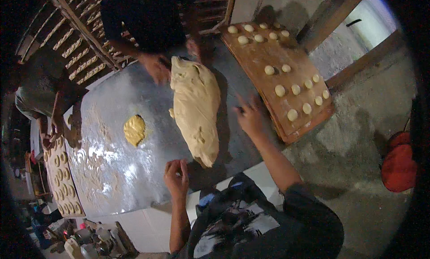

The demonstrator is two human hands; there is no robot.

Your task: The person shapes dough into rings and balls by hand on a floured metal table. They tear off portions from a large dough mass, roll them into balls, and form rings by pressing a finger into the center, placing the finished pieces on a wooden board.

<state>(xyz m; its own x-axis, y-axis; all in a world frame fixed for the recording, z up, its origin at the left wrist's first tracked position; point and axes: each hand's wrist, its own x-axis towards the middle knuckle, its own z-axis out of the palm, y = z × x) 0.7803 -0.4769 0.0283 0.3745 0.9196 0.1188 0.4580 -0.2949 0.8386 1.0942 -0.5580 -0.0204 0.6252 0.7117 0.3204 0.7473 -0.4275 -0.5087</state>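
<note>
A large, elongated mass of pale dough [195,111] lies on the metal worktop [98,169]. My left hand [177,174] is just left of the dough's near end, its fingers curled; I cannot make out anything in them. My right hand [248,115] is raised to the right of the dough, fingers spread and holding nothing. A yellow lump of softer dough or paste [134,129] sits to the left. Across the worktop, a co-worker's hand [159,70] is beside the far end of the big dough.
At the right, stacked wooden boards [255,62] hold several dough balls. At the left, another person [47,93] bends over a board of ring-shaped pieces [60,174]. Racks [78,44] stand behind, a red object [396,165] is at the far right, and cluttered containers [85,241] sit lower left.
</note>
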